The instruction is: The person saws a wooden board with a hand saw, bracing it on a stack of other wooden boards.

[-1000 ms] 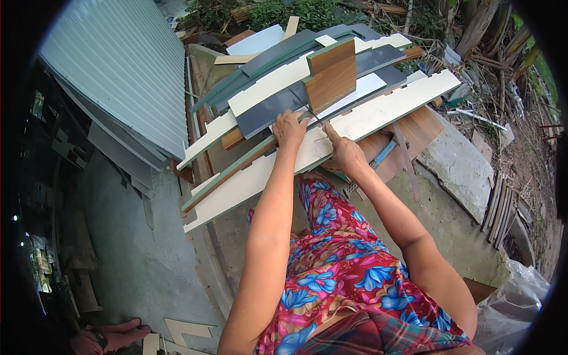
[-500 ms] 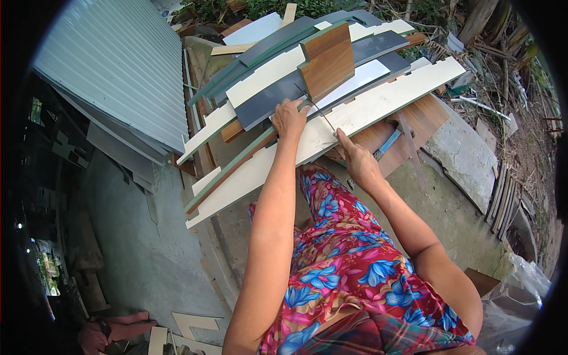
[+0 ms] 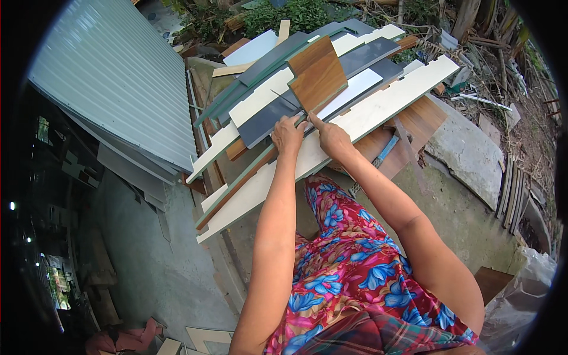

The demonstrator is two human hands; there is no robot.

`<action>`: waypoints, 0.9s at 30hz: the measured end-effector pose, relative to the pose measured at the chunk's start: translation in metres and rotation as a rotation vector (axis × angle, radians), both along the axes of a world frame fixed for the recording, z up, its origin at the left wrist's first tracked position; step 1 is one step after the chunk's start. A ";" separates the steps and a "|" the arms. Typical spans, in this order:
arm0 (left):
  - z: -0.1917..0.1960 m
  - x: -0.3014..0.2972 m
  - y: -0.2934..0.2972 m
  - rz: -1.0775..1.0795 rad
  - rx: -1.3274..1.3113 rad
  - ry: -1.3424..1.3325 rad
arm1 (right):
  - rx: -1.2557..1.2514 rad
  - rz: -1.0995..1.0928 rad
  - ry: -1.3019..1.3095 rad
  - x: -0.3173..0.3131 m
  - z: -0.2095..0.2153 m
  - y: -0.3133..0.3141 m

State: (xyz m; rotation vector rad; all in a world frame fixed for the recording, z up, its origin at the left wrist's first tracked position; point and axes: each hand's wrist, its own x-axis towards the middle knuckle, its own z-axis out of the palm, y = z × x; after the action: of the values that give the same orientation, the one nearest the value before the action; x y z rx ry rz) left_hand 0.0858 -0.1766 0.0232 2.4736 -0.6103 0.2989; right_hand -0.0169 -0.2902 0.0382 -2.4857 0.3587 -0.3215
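A pile of long boards lies slanted in front of me. On top sits a brown wooden panel [image 3: 318,74], with a dark grey board [image 3: 266,121] and a long cream board [image 3: 378,106] under it. My left hand [image 3: 288,136] is curled at the lower end of a thin dark strip [image 3: 286,99] that lies across the grey board. My right hand [image 3: 332,139] is close beside it, fingertips at the brown panel's lower corner; whether they grip it is not visible. Both forearms reach up over my flowered skirt [image 3: 349,278].
A corrugated metal roof [image 3: 112,89] slopes on the left above a dark workshop. A concrete slab [image 3: 467,154] and a blue-handled tool [image 3: 384,151] lie right of the pile. A plastic bag [image 3: 520,296] sits at lower right, bushes behind.
My right hand has moved up from the cream board to the brown panel's lower corner, next to my left hand. The left hand has stayed at the strip.
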 end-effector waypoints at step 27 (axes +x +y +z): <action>-0.001 -0.003 0.001 -0.003 0.000 -0.008 | -0.034 -0.016 0.055 -0.004 0.000 0.003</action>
State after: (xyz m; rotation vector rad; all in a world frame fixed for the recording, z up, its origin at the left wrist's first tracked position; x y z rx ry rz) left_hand 0.0831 -0.1751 0.0219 2.4719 -0.6176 0.3079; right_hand -0.0204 -0.2874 0.0386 -2.5302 0.3997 -0.2680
